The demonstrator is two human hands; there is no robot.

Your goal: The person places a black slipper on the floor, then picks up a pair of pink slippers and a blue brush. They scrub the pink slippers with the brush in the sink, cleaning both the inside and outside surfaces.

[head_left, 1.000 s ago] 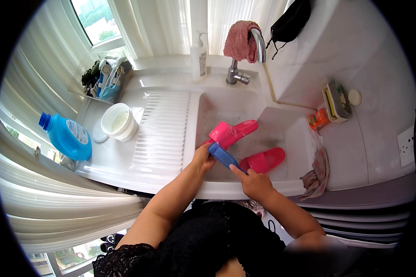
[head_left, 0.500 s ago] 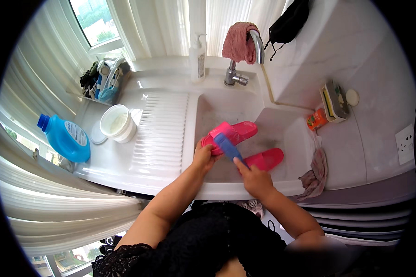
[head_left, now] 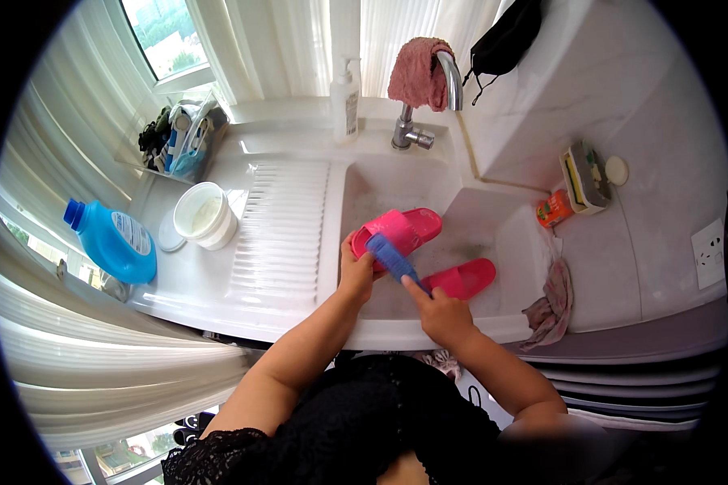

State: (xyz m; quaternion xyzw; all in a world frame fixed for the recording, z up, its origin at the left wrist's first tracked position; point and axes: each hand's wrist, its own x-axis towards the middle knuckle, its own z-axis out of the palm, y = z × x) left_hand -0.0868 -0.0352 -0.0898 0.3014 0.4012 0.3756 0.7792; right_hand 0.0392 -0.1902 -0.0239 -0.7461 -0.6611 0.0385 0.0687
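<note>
The left hand [head_left: 356, 271] is gripping a pink slipper [head_left: 398, 230] by its heel end, holding it tilted over the sink [head_left: 428, 190]. The right hand [head_left: 438, 311] is closed around the handle of a blue brush [head_left: 392, 259], whose head is lying against the slipper's near end. A 2nd slipper [head_left: 461, 279] is lying on the sink floor, just beside the right hand.

The held slipper looks like moulded plastic or foam: probably light, bendy along the sole, and slippery if wet. Pinching 1 edge would likely let it twist under the brush, so a grip wrapping the heel, thumb on top and fingers beneath, is looking soundest. The brush seems stiff and light, best taken well along its handle, as it is now.
</note>
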